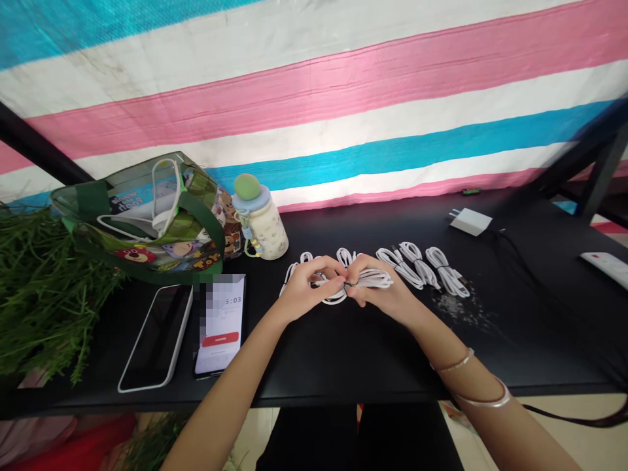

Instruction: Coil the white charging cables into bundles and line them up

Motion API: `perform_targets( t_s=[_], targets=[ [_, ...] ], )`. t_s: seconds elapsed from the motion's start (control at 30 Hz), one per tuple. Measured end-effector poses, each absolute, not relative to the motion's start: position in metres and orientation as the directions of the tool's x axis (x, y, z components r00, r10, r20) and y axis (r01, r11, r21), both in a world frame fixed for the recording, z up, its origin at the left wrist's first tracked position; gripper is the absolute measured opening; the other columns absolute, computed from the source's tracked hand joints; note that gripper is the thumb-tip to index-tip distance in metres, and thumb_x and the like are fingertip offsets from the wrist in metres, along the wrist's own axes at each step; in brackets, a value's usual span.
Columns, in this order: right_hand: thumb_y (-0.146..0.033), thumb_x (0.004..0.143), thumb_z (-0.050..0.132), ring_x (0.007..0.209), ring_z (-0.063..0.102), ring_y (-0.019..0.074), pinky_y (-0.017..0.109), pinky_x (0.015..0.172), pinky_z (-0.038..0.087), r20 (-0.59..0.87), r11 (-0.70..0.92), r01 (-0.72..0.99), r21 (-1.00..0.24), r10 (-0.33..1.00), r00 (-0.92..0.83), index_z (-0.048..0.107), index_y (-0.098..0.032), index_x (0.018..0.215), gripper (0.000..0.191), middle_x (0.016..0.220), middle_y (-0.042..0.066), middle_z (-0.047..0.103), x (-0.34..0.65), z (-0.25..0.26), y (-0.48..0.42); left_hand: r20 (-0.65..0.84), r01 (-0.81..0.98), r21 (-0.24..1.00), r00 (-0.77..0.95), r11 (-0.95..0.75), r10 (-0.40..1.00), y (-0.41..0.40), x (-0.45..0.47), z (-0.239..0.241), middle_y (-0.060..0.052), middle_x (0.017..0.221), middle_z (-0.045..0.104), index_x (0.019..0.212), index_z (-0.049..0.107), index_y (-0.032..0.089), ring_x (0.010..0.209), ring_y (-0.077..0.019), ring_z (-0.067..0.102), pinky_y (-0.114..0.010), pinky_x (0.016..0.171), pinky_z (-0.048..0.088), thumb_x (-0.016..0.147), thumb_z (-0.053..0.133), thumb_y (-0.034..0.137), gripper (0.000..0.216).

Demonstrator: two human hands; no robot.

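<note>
Between both hands, just above the black table (353, 366), is a coiled white cable (375, 279) with a dark tie round its middle. My left hand (310, 286) pinches it from the left, thumb and forefinger closed at the tie. From the right, my right hand (380, 294) grips the same coil, its fingertips meeting the left ones. More white cable coils lie partly hidden behind the hands. To the right, three bundled white cables (419, 265) lie side by side, each with a dark tie.
At left stand a green see-through bag (142, 229) and a cream bottle (265, 229). A dark-screened phone (157, 337) and a lit phone (220, 327) lie near the front edge. A white charger (471, 221), black cord and white remote (606, 267) are at right; greenery (49, 281) far left.
</note>
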State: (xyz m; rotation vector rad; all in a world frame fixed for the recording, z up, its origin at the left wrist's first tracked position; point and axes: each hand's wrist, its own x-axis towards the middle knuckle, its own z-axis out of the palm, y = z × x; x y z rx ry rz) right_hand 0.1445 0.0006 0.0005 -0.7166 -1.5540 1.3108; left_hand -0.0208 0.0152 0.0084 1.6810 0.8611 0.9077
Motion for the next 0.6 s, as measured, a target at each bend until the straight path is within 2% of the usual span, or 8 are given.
perform_targets(
  t_s=[0.17,0.37,0.6],
  targets=[
    [-0.049,0.071,0.072,0.038,0.043,0.0066,0.020,0.038,0.035,0.243,0.189,-0.169,-0.967,0.877,-0.414,0.049,-0.022,0.069,0.036,0.049,-0.008,0.048,0.1450,-0.0006,0.0010,0.117,0.119,0.972,0.500,-0.202,0.858,0.0154,-0.0213,0.0100,0.001,0.066,0.058,0.073,0.062,0.018,0.065,-0.0127,0.056,-0.022,0.060,0.041,0.074,0.061,0.032,0.014],
    [-0.052,0.070,0.072,0.038,0.043,0.0063,0.020,0.038,0.034,0.250,0.197,-0.181,-0.963,0.905,-0.345,0.048,-0.022,0.069,0.039,0.051,-0.009,0.046,0.1448,-0.0022,0.0017,0.165,0.120,0.959,0.497,-0.256,0.852,0.0132,-0.0208,0.0064,0.002,0.068,0.058,0.084,0.061,0.018,0.065,-0.0119,0.055,-0.022,0.061,0.042,0.075,0.060,0.033,0.017],
    [-0.051,0.071,0.072,0.036,0.042,0.0062,0.019,0.038,0.034,0.269,0.232,-0.186,-0.955,0.941,-0.207,0.047,-0.022,0.071,0.038,0.047,-0.009,0.047,0.1443,-0.0060,0.0032,0.343,0.230,0.858,0.408,-0.459,0.846,0.0067,-0.0137,0.0039,-0.004,0.099,0.068,0.094,0.060,0.020,0.087,-0.0177,0.063,-0.024,0.067,0.046,0.074,0.063,0.022,0.020]
  ],
)
